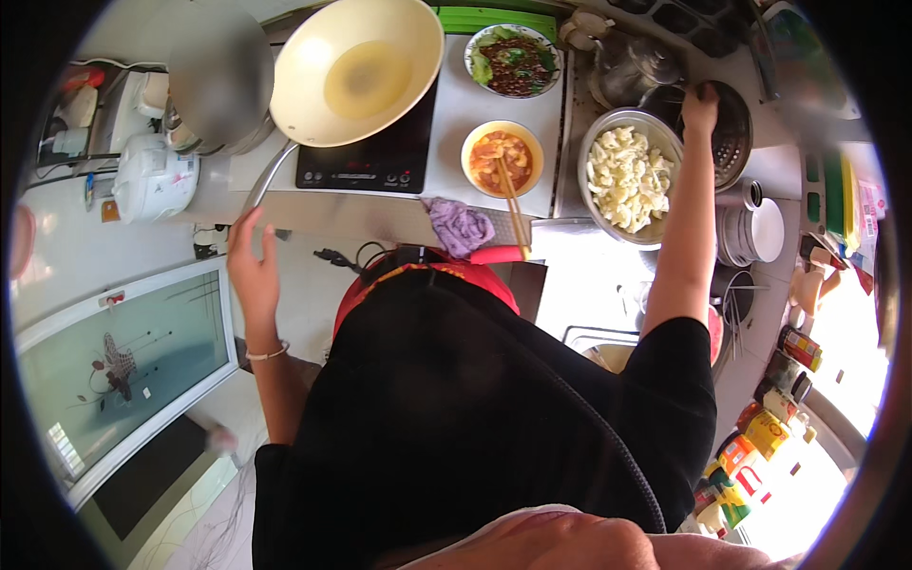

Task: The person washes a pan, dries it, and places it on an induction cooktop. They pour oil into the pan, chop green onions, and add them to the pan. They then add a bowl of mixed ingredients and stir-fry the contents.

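A cream-coloured wok [306, 78] with some yellowish liquid in its bottom stands over the black induction cooktop [363, 167]. My left hand [253, 267] is beside the end of the wok's metal handle [271, 173], fingers loosely spread; whether it touches the handle is unclear. At the upper right, my right hand [702, 110] is at a dark perforated metal strainer [732, 139], its fingers curled near the rim; the grip is partly hidden. Just left of that arm, cauliflower florets [627, 178] fill a metal bowl [590, 206].
A bowl of reddish food [501, 160] with wooden chopsticks [514, 206] and a plate of minced food with greens [513, 60] stand right of the cooktop. A purple cloth [458, 226] lies at the counter edge. A metal kettle [638, 64] stands behind the cauliflower; a white rice cooker [155, 178] is left.
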Demonstrator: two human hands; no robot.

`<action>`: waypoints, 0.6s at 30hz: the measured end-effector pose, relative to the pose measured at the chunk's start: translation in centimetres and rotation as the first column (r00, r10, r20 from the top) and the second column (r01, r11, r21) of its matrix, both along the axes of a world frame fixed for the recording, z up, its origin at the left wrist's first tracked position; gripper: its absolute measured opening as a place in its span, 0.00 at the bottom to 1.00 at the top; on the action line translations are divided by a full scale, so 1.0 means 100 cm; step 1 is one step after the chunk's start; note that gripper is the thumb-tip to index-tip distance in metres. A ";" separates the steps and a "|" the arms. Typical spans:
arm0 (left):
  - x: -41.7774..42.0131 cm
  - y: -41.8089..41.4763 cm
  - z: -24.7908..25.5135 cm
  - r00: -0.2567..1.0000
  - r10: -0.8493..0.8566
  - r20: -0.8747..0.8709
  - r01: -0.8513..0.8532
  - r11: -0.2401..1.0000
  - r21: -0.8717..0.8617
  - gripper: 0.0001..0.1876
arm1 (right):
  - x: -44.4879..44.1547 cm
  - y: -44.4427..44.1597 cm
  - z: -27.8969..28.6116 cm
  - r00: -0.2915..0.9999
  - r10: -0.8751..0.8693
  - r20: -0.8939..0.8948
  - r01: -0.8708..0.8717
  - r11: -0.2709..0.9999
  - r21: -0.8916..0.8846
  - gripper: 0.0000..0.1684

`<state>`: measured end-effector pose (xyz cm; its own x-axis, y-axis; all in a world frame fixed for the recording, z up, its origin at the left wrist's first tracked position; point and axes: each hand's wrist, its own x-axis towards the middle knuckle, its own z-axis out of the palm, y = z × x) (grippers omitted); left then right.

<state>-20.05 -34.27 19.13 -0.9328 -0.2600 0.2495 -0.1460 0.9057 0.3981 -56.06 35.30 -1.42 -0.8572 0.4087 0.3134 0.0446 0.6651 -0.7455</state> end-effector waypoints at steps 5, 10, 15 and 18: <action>-0.023 -0.010 -0.010 0.993 -0.107 -0.040 0.110 0.991 0.073 0.14 | 0.134 -0.104 0.102 0.948 0.009 -0.319 -0.056 0.989 -0.138 0.25; -0.053 -0.024 -0.017 0.974 -0.223 -0.037 0.226 0.965 0.131 0.14 | 0.265 -0.170 0.118 0.936 -0.168 -0.310 0.134 0.983 -0.128 0.18; -0.074 -0.054 -0.027 0.946 -0.322 -0.040 0.324 0.925 0.198 0.14 | 0.365 -0.238 0.086 0.883 -0.344 -0.319 0.300 0.937 -0.181 0.15; -0.080 -0.074 -0.031 0.923 -0.380 -0.065 0.385 0.894 0.229 0.14 | 0.394 -0.306 0.080 0.906 -0.375 -0.197 0.314 0.907 -0.282 0.15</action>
